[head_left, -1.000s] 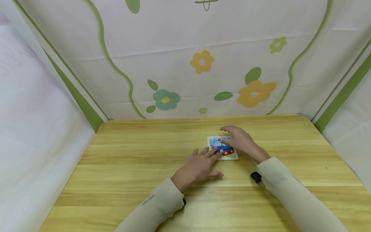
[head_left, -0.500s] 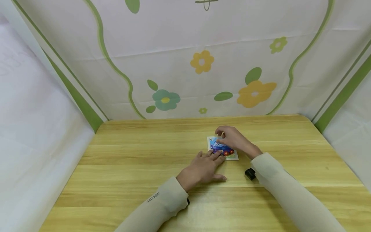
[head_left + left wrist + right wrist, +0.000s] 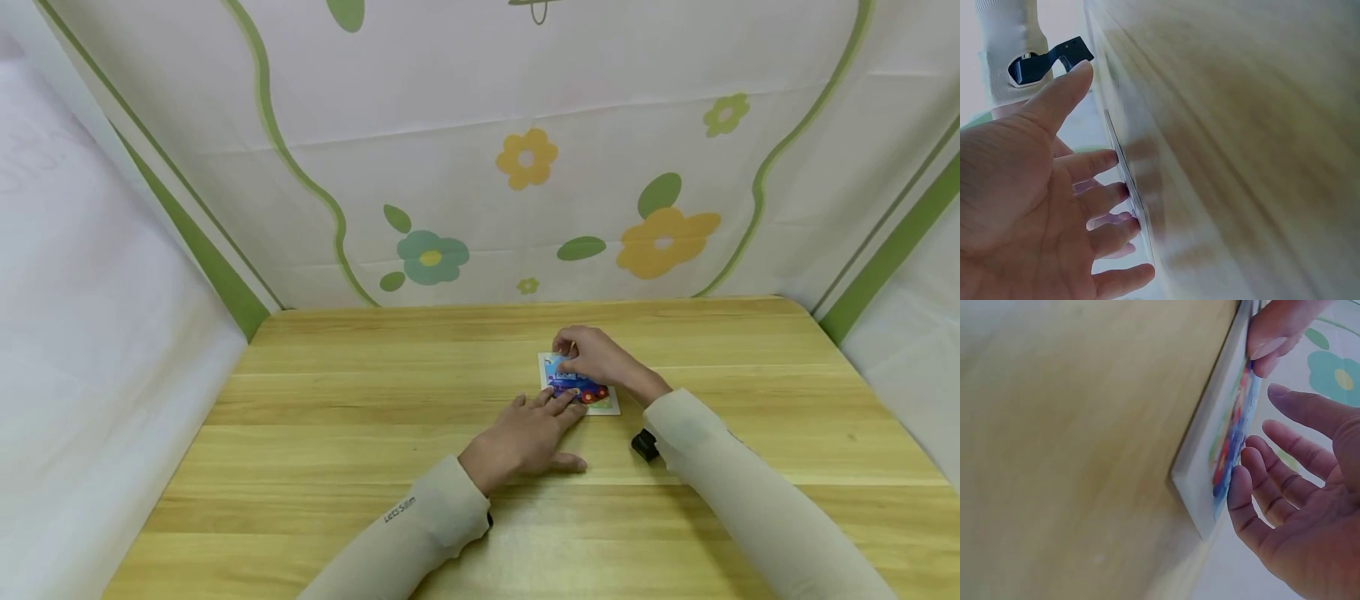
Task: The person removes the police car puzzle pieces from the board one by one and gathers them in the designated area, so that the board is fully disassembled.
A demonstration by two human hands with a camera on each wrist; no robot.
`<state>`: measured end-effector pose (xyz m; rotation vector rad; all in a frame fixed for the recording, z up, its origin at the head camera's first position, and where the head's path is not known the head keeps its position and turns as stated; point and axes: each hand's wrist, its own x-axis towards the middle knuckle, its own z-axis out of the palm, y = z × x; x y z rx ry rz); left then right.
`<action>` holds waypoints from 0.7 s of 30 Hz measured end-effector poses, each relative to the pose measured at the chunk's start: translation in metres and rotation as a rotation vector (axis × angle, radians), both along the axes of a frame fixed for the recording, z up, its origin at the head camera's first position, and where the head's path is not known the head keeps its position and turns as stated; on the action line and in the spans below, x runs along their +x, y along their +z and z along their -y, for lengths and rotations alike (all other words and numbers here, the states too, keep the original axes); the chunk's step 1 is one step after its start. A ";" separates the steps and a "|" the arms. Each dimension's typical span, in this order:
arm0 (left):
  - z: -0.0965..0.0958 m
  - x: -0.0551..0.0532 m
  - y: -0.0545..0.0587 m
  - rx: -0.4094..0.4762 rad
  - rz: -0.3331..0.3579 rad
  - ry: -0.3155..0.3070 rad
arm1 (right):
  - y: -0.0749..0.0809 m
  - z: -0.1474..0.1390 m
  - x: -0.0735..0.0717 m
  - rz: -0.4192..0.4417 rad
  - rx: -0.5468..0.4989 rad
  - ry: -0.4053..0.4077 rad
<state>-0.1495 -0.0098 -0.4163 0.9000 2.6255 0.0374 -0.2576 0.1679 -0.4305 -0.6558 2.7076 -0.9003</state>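
A small white-edged picture board (image 3: 602, 403) with a blue cartoon car lies flat on the wooden table. Its thick pale edge and raised picture show in the right wrist view, where the board (image 3: 1192, 464) runs diagonally. My left hand (image 3: 525, 435) is spread, with fingertips resting on the board's near-left part and the thumb out to the side. Over the far part of the board, my right hand (image 3: 600, 357) has its fingers bent loosely. In the right wrist view its fingertips (image 3: 1242, 480) are at the picture's surface, with a gap between thumb and fingers and nothing held there.
The table (image 3: 337, 467) has rounded far corners and meets a white cloth backdrop (image 3: 450, 192) printed with flowers. More white cloth hangs on both sides. A black wrist device (image 3: 645, 446) sticks out under the right sleeve.
My right hand has come left and inward over the board, its fingers bending more. My left hand has shifted slightly right and toward me, fingertips still on the board. The board stays put.
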 end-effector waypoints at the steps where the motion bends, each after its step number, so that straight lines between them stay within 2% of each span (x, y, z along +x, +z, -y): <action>1: 0.000 0.000 0.000 -0.001 0.001 -0.001 | -0.001 0.000 0.000 -0.001 0.002 0.004; 11: 0.000 -0.001 0.001 -0.009 0.014 -0.006 | -0.004 0.003 -0.003 -0.016 0.043 0.021; 21: 0.000 -0.002 0.003 0.019 0.070 0.033 | -0.004 0.003 -0.003 -0.005 0.075 0.015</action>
